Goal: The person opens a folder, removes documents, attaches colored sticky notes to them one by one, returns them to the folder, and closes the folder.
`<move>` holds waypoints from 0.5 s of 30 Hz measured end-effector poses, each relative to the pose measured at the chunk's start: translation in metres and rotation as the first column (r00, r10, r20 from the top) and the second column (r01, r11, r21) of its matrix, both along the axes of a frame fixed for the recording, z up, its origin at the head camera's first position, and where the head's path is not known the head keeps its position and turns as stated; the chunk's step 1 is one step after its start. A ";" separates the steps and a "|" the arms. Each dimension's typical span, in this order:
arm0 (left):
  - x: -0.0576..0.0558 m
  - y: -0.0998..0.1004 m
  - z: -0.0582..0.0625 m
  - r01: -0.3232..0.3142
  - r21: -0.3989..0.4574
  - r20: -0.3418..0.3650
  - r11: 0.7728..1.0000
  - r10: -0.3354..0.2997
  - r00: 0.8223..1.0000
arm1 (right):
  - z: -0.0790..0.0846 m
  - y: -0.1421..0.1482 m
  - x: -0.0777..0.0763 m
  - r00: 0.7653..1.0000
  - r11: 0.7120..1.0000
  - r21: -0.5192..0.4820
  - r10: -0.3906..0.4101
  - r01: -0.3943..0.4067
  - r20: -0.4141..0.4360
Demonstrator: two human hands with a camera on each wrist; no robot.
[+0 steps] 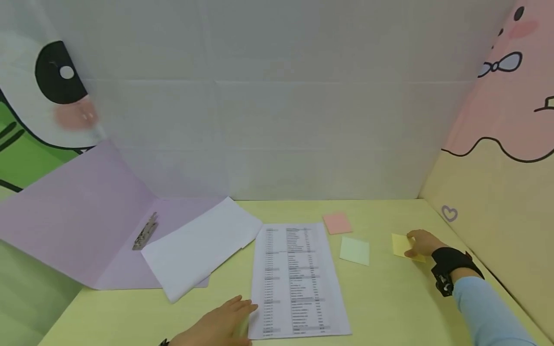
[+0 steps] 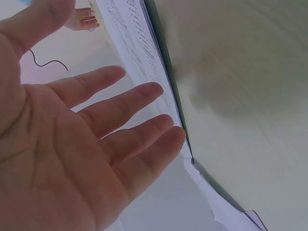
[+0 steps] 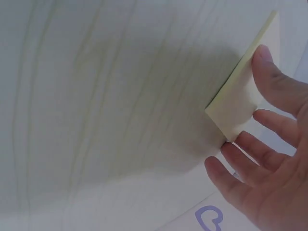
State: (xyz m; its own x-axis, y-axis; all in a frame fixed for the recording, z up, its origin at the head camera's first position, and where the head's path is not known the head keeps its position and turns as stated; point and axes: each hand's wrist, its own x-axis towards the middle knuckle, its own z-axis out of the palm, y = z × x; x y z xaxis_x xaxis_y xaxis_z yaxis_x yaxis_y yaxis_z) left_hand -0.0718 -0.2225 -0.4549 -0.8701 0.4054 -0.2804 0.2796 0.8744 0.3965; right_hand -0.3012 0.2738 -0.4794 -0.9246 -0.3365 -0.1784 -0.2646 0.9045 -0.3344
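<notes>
My right hand (image 1: 424,242) is at a yellow sticky note pad (image 1: 400,244) on the right of the table. In the right wrist view, the thumb lies against one side of the pad (image 3: 250,91) and fingertips meet its opposite edge and corner, gripping it. My left hand (image 1: 218,324) has its fingers extended beside the lower left edge of a printed sheet (image 1: 298,283). The left wrist view shows that palm bare, holding nothing. Between the sheet and my right hand lie a pink sticky note pad (image 1: 337,223) and a pale green one (image 1: 355,250).
An open purple folder (image 1: 86,211) with a metal clip (image 1: 145,231) stands at the left, one cover raised. White blank papers (image 1: 201,245) lie partly over it. A pale wall (image 1: 320,125) rises behind the yellow table (image 1: 381,307), with a cartoon-printed side wall (image 1: 497,192) close by my right hand.
</notes>
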 end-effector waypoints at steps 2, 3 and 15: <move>-0.001 0.000 -0.001 0.009 -0.002 0.008 1.000 -0.009 1.000 | -0.002 0.000 0.002 1.000 1.000 0.004 -0.018 0.018 -0.019; -0.001 0.001 -0.002 0.009 -0.001 0.014 1.000 -0.009 1.000 | -0.003 0.000 0.002 0.999 0.999 0.007 -0.032 0.032 -0.023; 0.000 0.003 -0.001 0.009 0.045 0.015 0.999 -0.010 1.000 | -0.011 0.009 0.001 0.982 0.984 -0.113 -0.149 0.136 -0.115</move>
State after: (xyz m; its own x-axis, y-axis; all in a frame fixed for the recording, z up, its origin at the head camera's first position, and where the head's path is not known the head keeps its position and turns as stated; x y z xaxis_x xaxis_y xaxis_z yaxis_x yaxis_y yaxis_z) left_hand -0.0722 -0.2190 -0.4555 -0.8617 0.4262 -0.2753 0.2815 0.8530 0.4396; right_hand -0.3004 0.2833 -0.4907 -0.9771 -0.2105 -0.0317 -0.1803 0.8978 -0.4017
